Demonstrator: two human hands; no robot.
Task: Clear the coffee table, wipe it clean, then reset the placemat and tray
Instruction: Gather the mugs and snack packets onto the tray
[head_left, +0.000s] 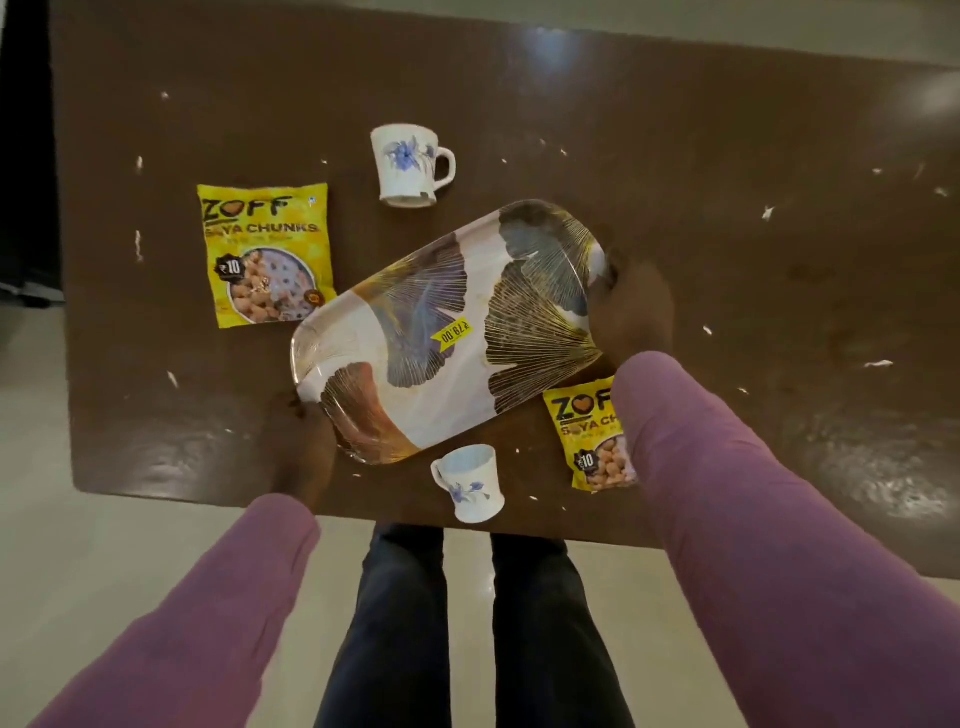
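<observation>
The tray (447, 332), an oblong with a leaf pattern and a yellow price sticker, lies slantwise over the middle of the dark brown coffee table (727, 156). It is gripped at both short ends. The left hand (304, 447) grips the near-left end, fingers curled at the rim; the fingertips are dark against the table and cannot be made out one by one. The right hand (631, 306) clasps the far-right end, fingers wrapped round the rim. Whether the tray rests on the table or is raised off it cannot be told.

One yellow soya chunks packet (265, 254) lies flat, left of the tray and just apart from it. A second packet (592, 431) lies beside the near-right edge, partly hidden by the right purple sleeve (753, 519). A white floral cup (410, 163) stands beyond the tray; another cup (470, 483) stands near the table's near edge. White crumbs (878, 364) are scattered across the surface.
</observation>
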